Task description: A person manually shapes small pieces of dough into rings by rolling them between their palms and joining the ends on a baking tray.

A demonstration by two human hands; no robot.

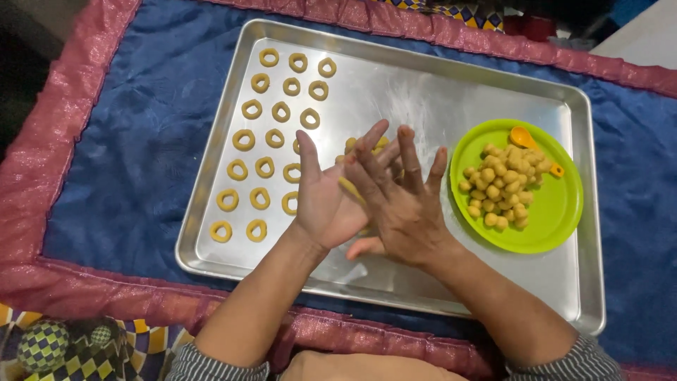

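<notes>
Yellow dough strip (350,189) pressed between flat palms, left hand (326,199), right hand (402,208), fingers spread

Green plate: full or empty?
Partly full. The green plate holds a heap of small yellow dough balls on its left half, an orange spoon at the top; the right half is bare.

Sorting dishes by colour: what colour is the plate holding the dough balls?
Bright lime green plate, seen clearly in the head view; it sits on the metal tray.

Dough rings (271,134) left on tray (423,92), plate (557,212) of dough balls (502,185) right.
</notes>
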